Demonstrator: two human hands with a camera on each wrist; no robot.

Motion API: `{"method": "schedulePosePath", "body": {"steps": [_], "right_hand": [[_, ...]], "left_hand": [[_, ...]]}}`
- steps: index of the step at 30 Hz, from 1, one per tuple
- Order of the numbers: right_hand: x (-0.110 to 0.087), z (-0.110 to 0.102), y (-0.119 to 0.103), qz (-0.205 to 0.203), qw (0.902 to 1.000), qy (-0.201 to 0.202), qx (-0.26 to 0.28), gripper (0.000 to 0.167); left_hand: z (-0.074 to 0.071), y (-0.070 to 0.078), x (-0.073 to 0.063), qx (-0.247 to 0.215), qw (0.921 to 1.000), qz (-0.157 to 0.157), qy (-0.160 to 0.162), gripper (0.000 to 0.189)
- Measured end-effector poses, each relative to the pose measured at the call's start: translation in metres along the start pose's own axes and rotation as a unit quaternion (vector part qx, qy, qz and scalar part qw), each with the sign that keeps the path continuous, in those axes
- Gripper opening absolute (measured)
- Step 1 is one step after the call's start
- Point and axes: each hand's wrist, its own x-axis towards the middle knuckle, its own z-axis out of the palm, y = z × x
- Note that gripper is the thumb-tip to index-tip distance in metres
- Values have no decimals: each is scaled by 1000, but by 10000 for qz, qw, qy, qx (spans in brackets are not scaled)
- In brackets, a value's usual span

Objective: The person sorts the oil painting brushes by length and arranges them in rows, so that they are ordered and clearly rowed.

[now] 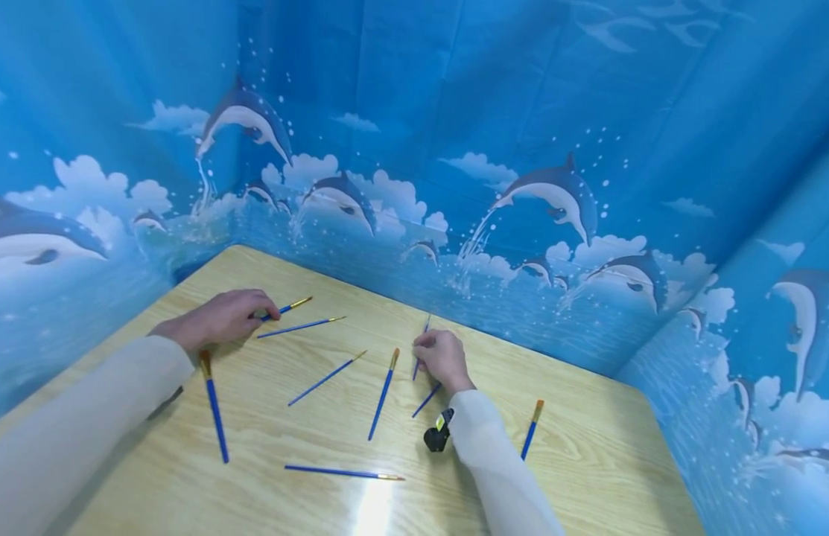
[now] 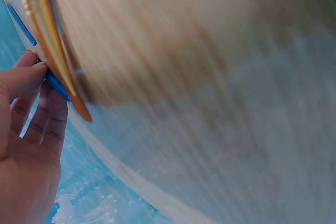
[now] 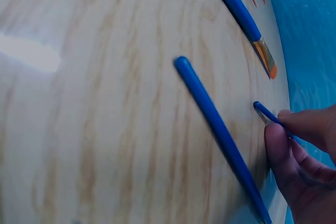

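At the table's far left, my left hand (image 1: 229, 316) pinches the blue handle of a paintbrush (image 1: 296, 304) whose bristles point right. In the left wrist view, thumb and fingers meet on that blue handle (image 2: 56, 85), while a larger flat paintbrush (image 2: 48, 32) lies nearer the camera. Toward the back edge, my right hand (image 1: 444, 359) holds a thin blue paintbrush (image 1: 416, 368) between thumb and fingertips. The handle end of this brush (image 3: 268, 112) sticks out in the right wrist view. Beside it lies another blue-handled paintbrush (image 3: 220, 137), partly under the right hand in the head view.
Several more blue paintbrushes lie scattered on the wooden table (image 1: 253, 499): a wide one (image 1: 216, 409) by the left sleeve, one (image 1: 383, 394) in the middle, one (image 1: 340, 472) near the front, one (image 1: 531, 430) right of the right arm. A dolphin-printed curtain (image 1: 401, 112) surrounds the table.
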Motion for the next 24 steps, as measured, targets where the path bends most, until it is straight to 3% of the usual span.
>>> {"method": "schedulePosePath", "body": {"steps": [24], "right_hand": [[-1, 5, -4, 0, 9995, 152, -277, 12]], "left_hand": [[2, -4, 2, 16, 10000, -36, -45, 26]]}}
